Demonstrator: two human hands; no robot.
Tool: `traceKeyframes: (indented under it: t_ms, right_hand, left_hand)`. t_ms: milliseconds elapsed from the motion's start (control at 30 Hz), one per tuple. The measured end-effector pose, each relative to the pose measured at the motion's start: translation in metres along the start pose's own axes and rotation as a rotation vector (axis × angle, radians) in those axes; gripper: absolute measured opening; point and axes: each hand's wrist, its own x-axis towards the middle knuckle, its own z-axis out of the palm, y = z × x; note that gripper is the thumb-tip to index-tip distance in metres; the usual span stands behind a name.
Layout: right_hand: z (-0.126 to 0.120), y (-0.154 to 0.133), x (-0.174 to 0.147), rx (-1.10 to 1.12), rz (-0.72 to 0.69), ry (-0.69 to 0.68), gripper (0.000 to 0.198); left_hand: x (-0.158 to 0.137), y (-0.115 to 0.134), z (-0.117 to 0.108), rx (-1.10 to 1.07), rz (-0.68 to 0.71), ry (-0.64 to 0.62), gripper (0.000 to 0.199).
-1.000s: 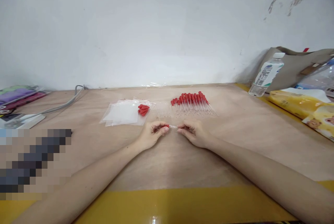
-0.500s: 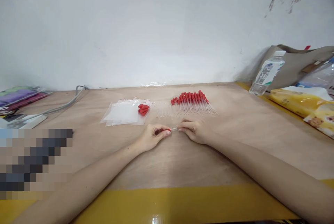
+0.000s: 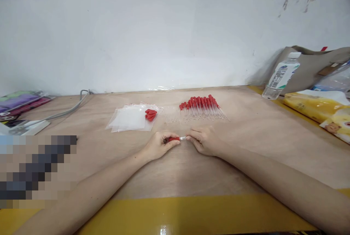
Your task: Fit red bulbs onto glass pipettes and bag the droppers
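My left hand point(image 3: 161, 144) pinches a red rubber bulb point(image 3: 174, 139) between thumb and fingers. From its open end a clear dropper tube point(image 3: 183, 138) runs to my right hand point(image 3: 203, 141), whose fingertips are closed on the tube. How deep the tube sits in the bulb I cannot tell. Behind my right hand lies a row of droppers point(image 3: 201, 107) with red bulbs at the far end and thin clear tips toward me. Several bare clear tubes point(image 3: 171, 115) lie left of that row. Farther left, a small heap of red bulbs point(image 3: 150, 115) rests on clear plastic bags point(image 3: 127, 119).
A water bottle point(image 3: 281, 76) and a grey bag point(image 3: 306, 63) stand at the back right, beside a yellow tissue pack point(image 3: 308, 107). A grey cable point(image 3: 73, 109) and colourful packs point(image 3: 22, 100) lie at the left. Yellow tape point(image 3: 164, 213) covers the table's front edge.
More of the red bulb shows between my left thumb and fingers now. Both hands have shifted very slightly toward me, still on the same dropper.
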Motion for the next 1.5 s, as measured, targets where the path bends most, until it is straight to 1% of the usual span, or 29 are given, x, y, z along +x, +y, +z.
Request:
traceKeyframes:
  t_ms: [200, 367, 467, 567, 667, 733, 767, 800, 867, 933, 1033, 1100, 1200, 1367, 1500]
  right_hand:
    - [0.004, -0.004, 0.0, 0.037, 0.083, -0.08, 0.032]
    - [0.004, -0.009, 0.003, 0.207, 0.184, -0.158, 0.031]
    - [0.0, -0.012, 0.008, 0.305, 0.269, -0.176, 0.032]
    - [-0.005, -0.01, 0.011, 0.402, 0.355, -0.188, 0.028]
    - [-0.006, 0.003, 0.014, 0.642, 0.489, -0.187, 0.019]
    - [-0.004, 0.016, 0.017, 0.848, 0.609, -0.154, 0.017]
    - [-0.003, 0.024, 0.021, 0.912, 0.672, -0.118, 0.018]
    - [-0.003, 0.031, 0.025, 0.927, 0.732, -0.096, 0.019]
    - [-0.001, 0.044, 0.037, 0.802, 0.847, -0.078, 0.022]
    - [0.0, 0.054, 0.051, 0.631, 0.917, -0.057, 0.025]
    - [0.005, 0.061, 0.073, 0.399, 0.958, -0.017, 0.027]
    - [0.011, 0.063, 0.084, 0.231, 0.986, -0.018, 0.023]
    - [0.02, 0.064, 0.094, 0.091, 1.021, -0.043, 0.021]
    - [0.027, 0.065, 0.092, -0.048, 1.018, -0.084, 0.029]
    - [0.027, 0.054, 0.088, -0.09, 0.889, -0.078, 0.025]
  left_hand:
    - [-0.001, 0.003, -0.001, 0.076, 0.073, -0.003, 0.015]
    - [0.001, 0.001, -0.003, 0.084, 0.14, -0.031, 0.016]
    - [0.003, -0.001, -0.007, 0.083, 0.117, -0.001, 0.017]
    - [0.005, -0.007, -0.01, 0.123, 0.096, 0.08, 0.025]
    - [0.006, -0.016, -0.013, 0.166, 0.052, 0.148, 0.038]
    - [0.007, -0.021, -0.013, 0.177, 0.019, 0.122, 0.032]
    - [0.007, -0.022, -0.013, 0.186, 0.018, 0.095, 0.026]
    - [0.008, -0.022, -0.013, 0.199, 0.027, 0.07, 0.021]
    - [0.008, -0.019, -0.013, 0.223, 0.063, 0.042, 0.018]
    - [0.008, -0.016, -0.013, 0.224, 0.089, 0.041, 0.017]
    - [0.008, -0.013, -0.014, 0.217, 0.087, 0.038, 0.017]
    - [0.008, -0.014, -0.014, 0.218, 0.075, 0.029, 0.017]
    - [0.007, -0.016, -0.014, 0.21, 0.067, 0.022, 0.017]
    - [0.007, -0.016, -0.013, 0.213, 0.065, 0.01, 0.017]
    - [0.007, -0.016, -0.014, 0.228, 0.057, -0.001, 0.017]
